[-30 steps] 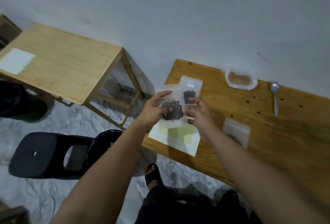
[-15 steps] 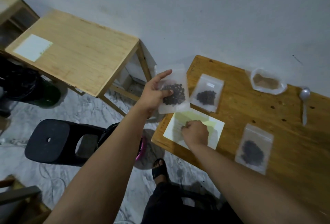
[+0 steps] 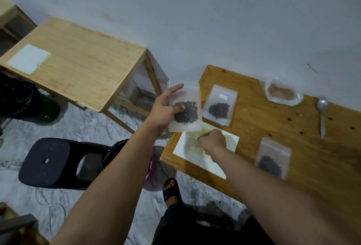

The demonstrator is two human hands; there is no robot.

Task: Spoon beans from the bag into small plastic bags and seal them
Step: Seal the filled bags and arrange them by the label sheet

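My left hand [image 3: 166,108] holds a small clear plastic bag [image 3: 190,127] of dark beans above the left end of the wooden table [image 3: 263,127], thumb across its front. My right hand [image 3: 212,140] is curled over a white and yellow sheet [image 3: 230,141] at the table's near corner, pinching something thin there that I cannot make out. Two more small bags with dark beans lie flat: one bean bag [image 3: 219,106] beyond the sheet, another bean bag [image 3: 272,158] to the right. An open bag [image 3: 283,93] with brown contents sits by the wall, a metal spoon [image 3: 322,112] beside it.
A lighter wooden side table [image 3: 78,67] with a white paper on it stands to the left. A black plastic stool [image 3: 54,162] is on the marbled floor below it. My sandalled foot [image 3: 172,190] shows under the table edge.
My right hand let go of the held bag and dropped to the sheet on the table. The left hand kept the bag and stays raised. The camera view shifted left.
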